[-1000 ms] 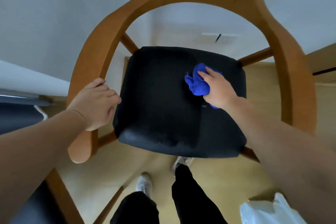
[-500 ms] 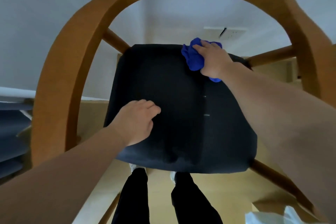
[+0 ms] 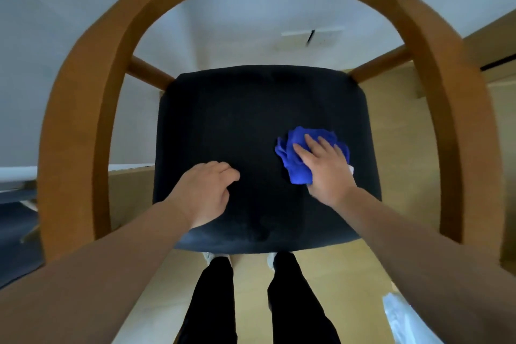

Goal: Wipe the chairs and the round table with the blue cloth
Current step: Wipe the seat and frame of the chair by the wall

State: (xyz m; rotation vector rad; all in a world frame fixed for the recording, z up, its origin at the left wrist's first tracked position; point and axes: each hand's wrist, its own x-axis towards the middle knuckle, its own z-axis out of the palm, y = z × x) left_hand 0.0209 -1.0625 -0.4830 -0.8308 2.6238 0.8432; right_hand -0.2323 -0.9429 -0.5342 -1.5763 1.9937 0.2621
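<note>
The blue cloth (image 3: 296, 167) lies bunched on the chair seat (image 3: 251, 114), right of seat centre; the right hand (image 3: 326, 170) presses it, fingers flat. The left hand (image 3: 203, 193) rests on the seat's near left, fingers loosely curled, holding nothing.

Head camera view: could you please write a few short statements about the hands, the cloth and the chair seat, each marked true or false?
1. The right hand presses the blue cloth onto the black seat. True.
2. The left hand rests on the seat and holds nothing. True.
3. The cloth lies on the seat's left half. False: it lies on the right half.
4. The cloth is spread out flat. False: it is bunched up under the fingers.
</note>
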